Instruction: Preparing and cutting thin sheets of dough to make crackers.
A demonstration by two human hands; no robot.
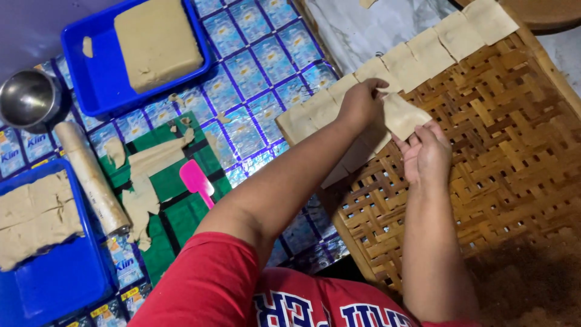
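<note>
My left hand (pixel 362 103) pinches the upper corner of a thin beige dough square (pixel 404 115) held just above a woven bamboo tray (pixel 502 151). My right hand (pixel 426 154) supports the same square from below with fingers spread under its lower edge. A row of similar dough squares (pixel 423 54) lies along the tray's far edge, running from its left corner up to the top right. More squares sit stacked under my left hand.
A blue tub (pixel 100 72) holds a thick dough slab (pixel 157 39). Another blue tub (pixel 54 278) at lower left holds cut dough sheets. A metal bowl (pixel 27 100), a rolling pin (pixel 91 178), a pink scraper (pixel 196 178) and dough scraps on a green mat (pixel 181 212) lie between.
</note>
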